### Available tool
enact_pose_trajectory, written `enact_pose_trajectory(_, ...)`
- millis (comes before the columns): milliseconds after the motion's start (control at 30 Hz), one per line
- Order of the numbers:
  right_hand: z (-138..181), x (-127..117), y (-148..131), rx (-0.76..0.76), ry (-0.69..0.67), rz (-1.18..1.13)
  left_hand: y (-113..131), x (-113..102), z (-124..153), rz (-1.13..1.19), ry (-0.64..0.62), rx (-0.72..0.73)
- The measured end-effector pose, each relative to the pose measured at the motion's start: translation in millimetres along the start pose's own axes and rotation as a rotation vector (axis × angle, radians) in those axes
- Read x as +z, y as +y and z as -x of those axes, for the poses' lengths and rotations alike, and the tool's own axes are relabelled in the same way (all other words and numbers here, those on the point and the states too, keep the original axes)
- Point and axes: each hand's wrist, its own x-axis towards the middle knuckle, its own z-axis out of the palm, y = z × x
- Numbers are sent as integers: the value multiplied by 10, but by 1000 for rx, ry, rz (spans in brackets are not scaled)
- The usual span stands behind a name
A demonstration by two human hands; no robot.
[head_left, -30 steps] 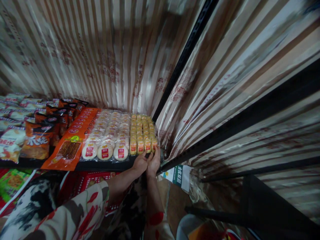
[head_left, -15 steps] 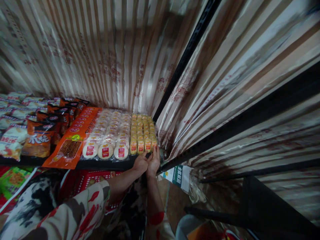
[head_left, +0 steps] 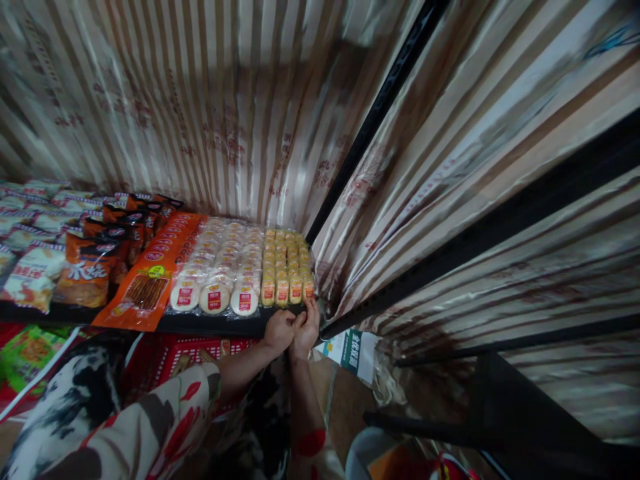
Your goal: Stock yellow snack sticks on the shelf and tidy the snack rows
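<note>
- Several white bags [head_left: 35, 273] lie at nine o'clock from the middle of the view, beside orange-brown bags [head_left: 85, 280].
- Orange packs [head_left: 145, 290] overlap between eight and nine.
- Red basket [head_left: 173, 350], at eight, lower than the black shelf [head_left: 210, 325].
- White cakes [head_left: 215, 300], round, in three wrapped rows, stand on the shelf at eight.
- Left hand [head_left: 279, 331], at seven: fingers curled, thumb side against the right hand [head_left: 306, 330]; cannot tell whether it pinches anything.
- Yellow cakes [head_left: 283, 287], four rows on the shelf, between seven and eight, red labels in front.
- Right hand, near six: fingers pressed together, tips at the rightmost front yellow cake; cannot tell whether they pinch it.
- Paper [head_left: 350, 353], between five and six.
- Black post [head_left: 380, 107], at one.
</note>
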Motion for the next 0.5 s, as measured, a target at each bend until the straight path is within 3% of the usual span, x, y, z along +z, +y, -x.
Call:
enact_pose_trajectory(133,191,-58,-214,98,6,-47,-124,-27,116,-54,-7,23)
enact_pose_trajectory(300,500,-108,-480,193,-104,-145,-341,-188,352,-48,-5,108)
enact_pose_trajectory(500,1002,-22,-606,130,-207,-178,-819,-452,670,-62,-78,190)
